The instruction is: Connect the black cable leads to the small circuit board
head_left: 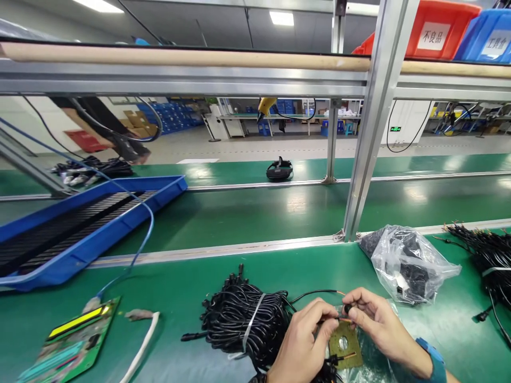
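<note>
My left hand (305, 338) is closed, thumb and forefinger pinching a thin black cable whose orange wire end (345, 320) points toward my other hand. My right hand (375, 319) holds a small round black part (347, 308) in its fingertips, close to that wire end. Whether part and wire touch, I cannot tell. Below the fingertips lies a brass-coloured square plate (351, 340) with a round hole, on clear plastic film (373, 354). Left of my hands rests a tied bundle of black cables (235, 314), partly hidden by my left hand.
A bag of black parts (411, 266) and another cable bundle (489, 260) lie at right. At left are a green circuit board (75, 340), a white cable (143, 346) and a blue tray (159, 205). A metal post (369, 122) rises behind. Across the bench, a person's arm (90, 125) shows.
</note>
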A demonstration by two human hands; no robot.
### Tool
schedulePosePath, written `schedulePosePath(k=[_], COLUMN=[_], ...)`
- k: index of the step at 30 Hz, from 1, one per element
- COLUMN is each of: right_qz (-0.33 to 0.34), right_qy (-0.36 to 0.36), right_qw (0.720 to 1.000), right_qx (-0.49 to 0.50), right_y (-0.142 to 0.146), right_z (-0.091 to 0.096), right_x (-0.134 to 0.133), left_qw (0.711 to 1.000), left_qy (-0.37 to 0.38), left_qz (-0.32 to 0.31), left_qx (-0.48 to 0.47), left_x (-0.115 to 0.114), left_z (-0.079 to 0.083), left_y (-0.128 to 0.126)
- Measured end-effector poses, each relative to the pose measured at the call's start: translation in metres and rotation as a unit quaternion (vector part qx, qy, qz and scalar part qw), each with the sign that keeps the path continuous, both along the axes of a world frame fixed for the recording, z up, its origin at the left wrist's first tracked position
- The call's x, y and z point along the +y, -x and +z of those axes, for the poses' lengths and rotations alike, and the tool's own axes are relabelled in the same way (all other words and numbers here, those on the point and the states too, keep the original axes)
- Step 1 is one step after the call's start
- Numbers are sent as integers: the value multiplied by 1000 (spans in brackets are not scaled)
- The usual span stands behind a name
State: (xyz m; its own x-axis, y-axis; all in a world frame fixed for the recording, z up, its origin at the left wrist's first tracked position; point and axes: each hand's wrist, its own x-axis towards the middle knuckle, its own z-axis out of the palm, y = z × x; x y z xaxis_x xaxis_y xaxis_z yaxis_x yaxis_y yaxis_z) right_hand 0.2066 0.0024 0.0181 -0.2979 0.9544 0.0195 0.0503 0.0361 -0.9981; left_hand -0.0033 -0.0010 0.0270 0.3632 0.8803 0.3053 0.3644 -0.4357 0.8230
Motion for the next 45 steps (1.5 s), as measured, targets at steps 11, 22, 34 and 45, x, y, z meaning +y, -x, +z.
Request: schedulePosePath(k=[11,22,34,45], right_qz=[-19,-25,-21,31], right_qy=[8,4,-133,-217], right_qw=[1000,1000,982,955], right_qx=[3,-13,-129,-198], right_y=[-3,-3,-7,-2], right_z=[5,5,8,-33], right_x=[-2,-2,1,4], left_qw=[995,992,980,988], left_qy=[-87,-101,-136,-107], left_qz=[24,24,21,34], left_qx=[44,79,140,101], left_x=[1,2,4,9], left_z=[-7,-9,-21,-43], left_y=[-1,0,2,1])
